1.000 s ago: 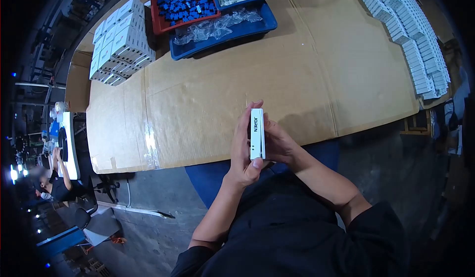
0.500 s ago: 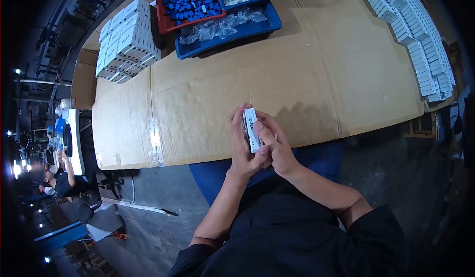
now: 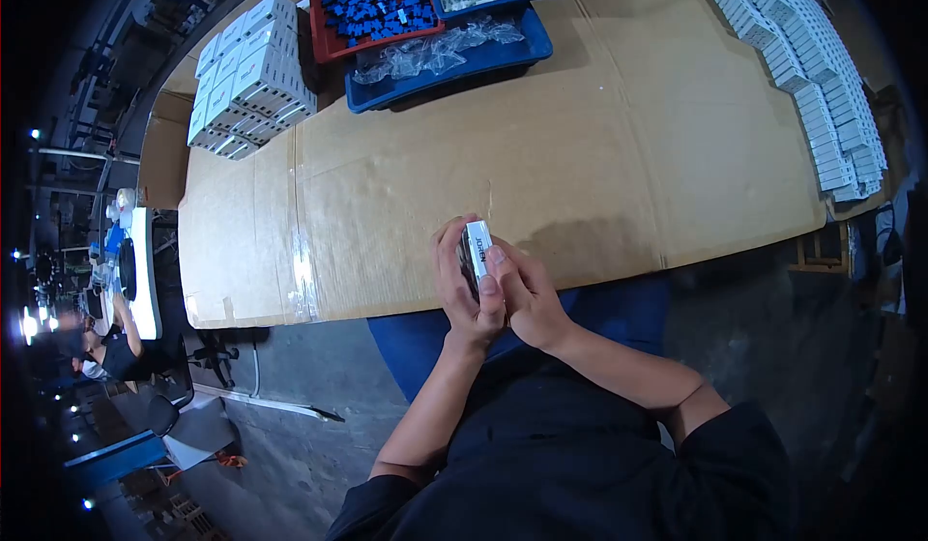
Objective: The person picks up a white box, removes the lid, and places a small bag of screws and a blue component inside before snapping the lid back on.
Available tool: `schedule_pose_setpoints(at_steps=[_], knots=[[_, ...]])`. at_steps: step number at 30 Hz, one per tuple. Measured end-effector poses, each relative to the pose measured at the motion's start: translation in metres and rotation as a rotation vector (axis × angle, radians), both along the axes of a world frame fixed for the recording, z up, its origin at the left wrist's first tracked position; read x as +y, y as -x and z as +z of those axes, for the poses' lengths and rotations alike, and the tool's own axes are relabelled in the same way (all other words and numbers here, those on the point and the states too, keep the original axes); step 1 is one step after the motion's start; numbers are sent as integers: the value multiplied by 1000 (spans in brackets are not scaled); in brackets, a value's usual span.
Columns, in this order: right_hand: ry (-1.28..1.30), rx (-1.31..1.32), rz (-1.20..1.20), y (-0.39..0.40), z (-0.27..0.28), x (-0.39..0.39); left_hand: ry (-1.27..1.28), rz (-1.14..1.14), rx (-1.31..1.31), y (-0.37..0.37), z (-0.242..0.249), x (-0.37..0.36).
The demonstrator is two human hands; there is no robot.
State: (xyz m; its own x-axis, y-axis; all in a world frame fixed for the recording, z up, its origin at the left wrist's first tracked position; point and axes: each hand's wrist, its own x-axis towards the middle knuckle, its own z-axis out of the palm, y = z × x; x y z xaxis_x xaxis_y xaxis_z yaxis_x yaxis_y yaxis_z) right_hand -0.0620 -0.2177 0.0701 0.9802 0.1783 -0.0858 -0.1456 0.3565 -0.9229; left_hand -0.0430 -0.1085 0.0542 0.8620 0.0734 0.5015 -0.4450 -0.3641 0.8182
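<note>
A small white box-like device with dark lettering is held between both hands, above the near edge of the cardboard-covered table. My left hand wraps round its left side, with the thumb on the lower end. On the other side, my right hand grips it, fingertips on the lettered face. The hands touch each other and cover much of the device.
At the back left are stacked white boxes. Beside them sit a red tray of blue parts, a blue tray of white parts and a blue tray with clear plastic. White units line the right; a person is far left.
Both hands have shifted slightly left with the device, which is turned so that more of its dark left side shows. The right fingers lie higher on it.
</note>
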Motion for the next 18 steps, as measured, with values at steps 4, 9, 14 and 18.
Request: schedule_pose_setpoints(at_steps=[4,9,14,18], knots=[[67,2,15,3,3,1,-2,10,-17,1,0,3],[122,34,57,6,-11,1,10,28,-11,5,-5,5],[104,39,24,7,3,5,85,52,31,8,-5,6],[122,31,65,6,0,5,91,52,25,7,-6,6]])
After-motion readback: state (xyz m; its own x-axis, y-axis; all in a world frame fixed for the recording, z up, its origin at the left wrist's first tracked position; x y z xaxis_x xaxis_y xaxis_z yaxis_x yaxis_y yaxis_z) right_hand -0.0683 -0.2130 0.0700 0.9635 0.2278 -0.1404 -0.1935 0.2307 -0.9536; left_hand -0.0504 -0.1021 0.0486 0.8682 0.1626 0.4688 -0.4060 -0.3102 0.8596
